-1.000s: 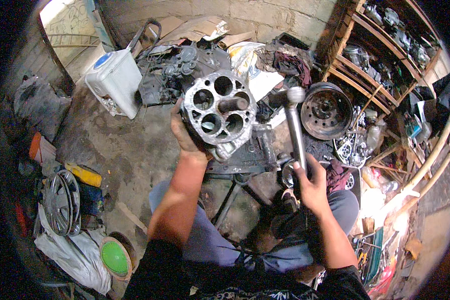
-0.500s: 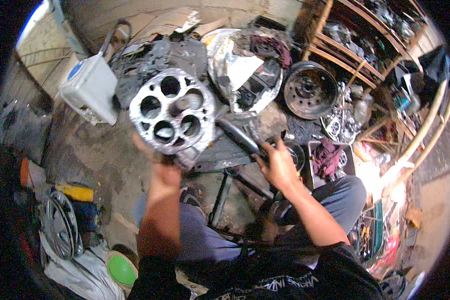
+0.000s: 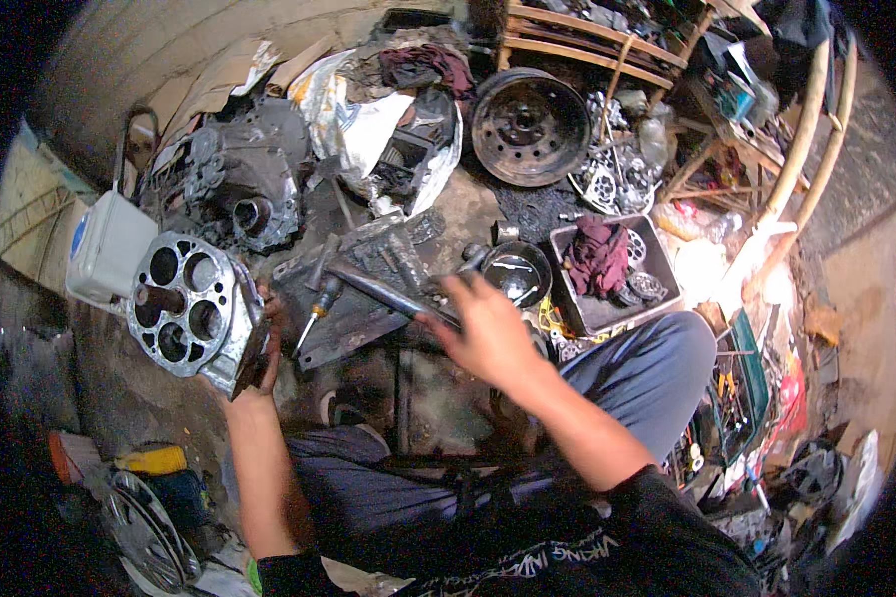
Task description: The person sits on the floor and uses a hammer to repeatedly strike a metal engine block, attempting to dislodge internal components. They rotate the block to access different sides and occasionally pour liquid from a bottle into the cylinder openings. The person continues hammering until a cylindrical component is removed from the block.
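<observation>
The bored block (image 3: 184, 295) has swung leftward in the left hand (image 3: 268, 350).

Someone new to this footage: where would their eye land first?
Probably on the bright metal casting with round holes, held in the left hand on the left side. Next, the hammer slanting over a dark metal plate near the middle, the right hand at its handle end. A dark wheel rim stands out above.

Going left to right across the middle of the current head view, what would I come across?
White container, round metal block with holes, left hand holding it, screwdriver, right hand, grey tray with a maroon cloth, green toolbox.
</observation>
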Motion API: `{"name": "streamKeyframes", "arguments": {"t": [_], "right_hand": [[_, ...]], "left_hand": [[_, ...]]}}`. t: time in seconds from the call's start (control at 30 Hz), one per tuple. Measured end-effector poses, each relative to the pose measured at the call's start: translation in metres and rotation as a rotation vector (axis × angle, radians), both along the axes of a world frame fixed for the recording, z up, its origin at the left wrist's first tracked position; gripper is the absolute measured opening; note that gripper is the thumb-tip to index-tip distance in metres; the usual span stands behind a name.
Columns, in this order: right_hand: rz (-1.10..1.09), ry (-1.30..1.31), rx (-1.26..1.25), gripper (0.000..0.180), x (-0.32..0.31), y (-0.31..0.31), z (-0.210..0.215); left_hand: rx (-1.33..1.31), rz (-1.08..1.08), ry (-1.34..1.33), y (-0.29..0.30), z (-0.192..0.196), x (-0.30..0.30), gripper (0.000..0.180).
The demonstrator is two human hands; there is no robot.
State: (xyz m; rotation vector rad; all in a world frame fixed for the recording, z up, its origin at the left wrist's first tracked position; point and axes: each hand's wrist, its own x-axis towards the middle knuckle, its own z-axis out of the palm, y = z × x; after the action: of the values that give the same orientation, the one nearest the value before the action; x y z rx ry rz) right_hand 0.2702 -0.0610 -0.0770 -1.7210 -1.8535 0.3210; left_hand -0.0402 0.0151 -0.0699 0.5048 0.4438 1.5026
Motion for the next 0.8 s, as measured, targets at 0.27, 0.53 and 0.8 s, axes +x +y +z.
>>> {"name": "streamKeyframes", "arguments": {"t": [0.27,0.53,0.8], "right_hand": [[-0.378,0.426,0.441,0.034,0.176,-0.102,0.116],[-0.702,0.532,0.440,0.030,0.273,-0.235,0.104],[-0.902,0.719,0.282,0.030,0.305,-0.281,0.008]], "left_hand": [[0.138,-0.182,0.036,0.018,0.012,0.048,0.057],[0.204,-0.537,-0.095,-0.001,0.024,0.111,0.053],[0.127,-0.606,0.001,-0.021,-0.004,0.147,0.053]]}}
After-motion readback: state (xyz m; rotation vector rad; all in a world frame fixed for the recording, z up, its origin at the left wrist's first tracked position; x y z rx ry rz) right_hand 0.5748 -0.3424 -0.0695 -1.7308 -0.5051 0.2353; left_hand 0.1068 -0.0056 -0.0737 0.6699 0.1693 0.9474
